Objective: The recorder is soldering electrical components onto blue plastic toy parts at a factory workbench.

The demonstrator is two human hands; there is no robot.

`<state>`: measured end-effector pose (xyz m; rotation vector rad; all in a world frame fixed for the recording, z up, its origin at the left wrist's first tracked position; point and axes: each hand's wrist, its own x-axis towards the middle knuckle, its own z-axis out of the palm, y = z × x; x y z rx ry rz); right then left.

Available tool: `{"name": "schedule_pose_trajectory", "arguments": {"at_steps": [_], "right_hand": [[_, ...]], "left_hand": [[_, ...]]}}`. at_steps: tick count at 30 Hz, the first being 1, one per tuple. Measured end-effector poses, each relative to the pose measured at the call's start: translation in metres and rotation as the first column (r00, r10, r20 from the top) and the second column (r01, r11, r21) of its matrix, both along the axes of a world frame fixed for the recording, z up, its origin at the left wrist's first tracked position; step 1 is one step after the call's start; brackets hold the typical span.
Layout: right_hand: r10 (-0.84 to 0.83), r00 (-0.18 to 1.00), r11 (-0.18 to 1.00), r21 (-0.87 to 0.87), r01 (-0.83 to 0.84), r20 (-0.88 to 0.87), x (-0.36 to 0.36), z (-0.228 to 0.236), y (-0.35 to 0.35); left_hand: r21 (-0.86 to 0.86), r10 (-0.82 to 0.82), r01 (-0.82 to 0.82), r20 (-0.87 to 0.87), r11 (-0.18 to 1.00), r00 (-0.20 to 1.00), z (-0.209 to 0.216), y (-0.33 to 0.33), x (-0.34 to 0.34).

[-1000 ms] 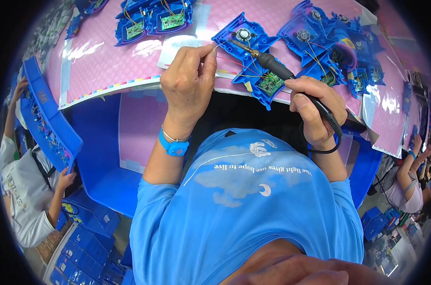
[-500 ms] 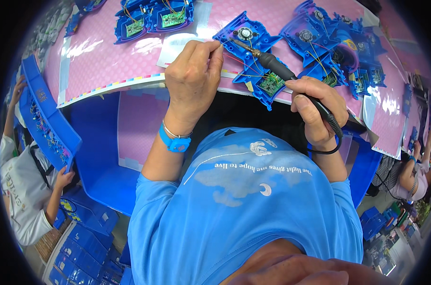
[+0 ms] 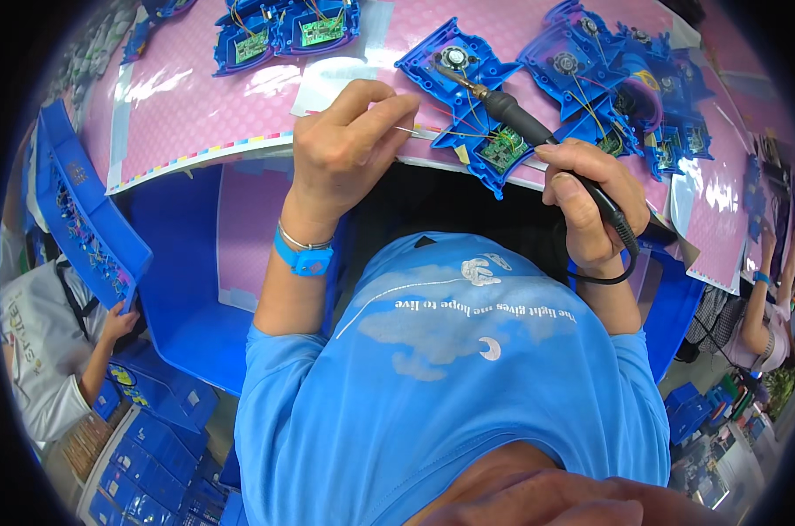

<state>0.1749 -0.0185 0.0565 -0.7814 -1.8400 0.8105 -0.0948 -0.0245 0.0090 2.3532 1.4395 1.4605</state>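
My right hand [image 3: 597, 197] grips the black handle of a soldering iron [image 3: 525, 121], its metal tip pointing up and left over a blue plastic housing [image 3: 425, 77]. The tip lies close to a round speaker [image 3: 454, 59] set in that housing; whether it touches is unclear. Below, a green circuit board [image 3: 503, 149] sits in the housing's lower part, joined by thin coloured wires. Left of the housing, my left hand [image 3: 338, 149] is closed in a pinch on a thin silvery strand of solder wire [image 3: 405, 131], whose short end sticks out toward the housing.
More blue housings [image 3: 564, 66] with boards and wires crowd the right, and others [image 3: 319, 31] lie at the far left. Pink sheeting covers the table [image 3: 196, 105]. Blue bins stand below its edge. At the left a person holds a long blue tray [image 3: 95, 219]; another person sits at the right.
My left hand has drawn back from the housing, down and left, so the solder wire now shows. The soldering iron has shifted slightly right and down. The person at the right moved an arm.
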Motion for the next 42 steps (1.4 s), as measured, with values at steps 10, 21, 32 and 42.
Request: {"name": "schedule_pose_trajectory", "arguments": {"at_steps": [10, 21, 32, 42], "right_hand": [[-0.008, 1.000, 1.000, -0.008, 0.008, -0.008, -0.001, 0.002, 0.000], [0.025, 0.999, 1.000, -0.018, -0.024, 0.033, 0.002, -0.002, 0.001], [0.029, 0.999, 0.999, 0.016, -0.029, -0.040, 0.002, -0.003, 0.003], [0.032, 0.998, 0.999, 0.039, -0.030, -0.054, 0.005, -0.002, 0.001]], "left_hand": [[0.139, -0.016, 0.038, -0.157, 0.990, 0.987, 0.000, 0.019, 0.004], [0.080, -0.041, 0.055, -0.162, 0.995, 0.986, -0.002, 0.020, 0.004], [0.080, -0.029, 0.041, -0.143, 0.996, 0.989, -0.003, 0.020, 0.004], [0.092, -0.016, 0.030, -0.145, 0.995, 0.989, -0.004, 0.022, 0.004]]}}
